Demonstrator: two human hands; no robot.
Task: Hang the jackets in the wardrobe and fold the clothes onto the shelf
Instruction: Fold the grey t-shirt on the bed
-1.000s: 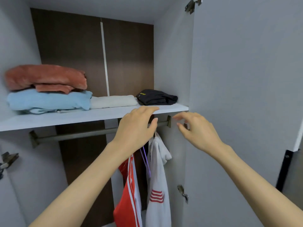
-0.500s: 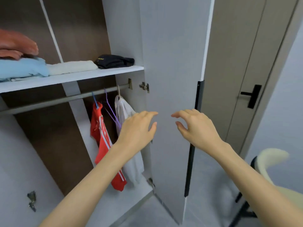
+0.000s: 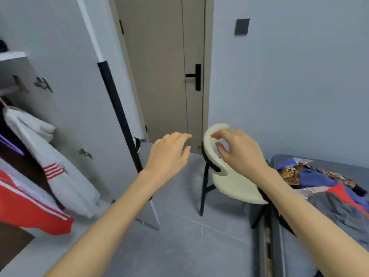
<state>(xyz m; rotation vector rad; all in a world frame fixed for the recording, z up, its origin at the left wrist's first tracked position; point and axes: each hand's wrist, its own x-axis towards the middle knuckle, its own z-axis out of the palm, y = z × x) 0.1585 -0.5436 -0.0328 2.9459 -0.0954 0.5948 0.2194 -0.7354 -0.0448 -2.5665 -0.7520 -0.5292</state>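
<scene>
White jacket and red jacket hang at nine o'clock; our pile at three waits, left hand and right hand loose, empty.

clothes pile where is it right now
In the head view the clothes pile lies at the lower right on the grey bed, just right of the cream chair.
</scene>
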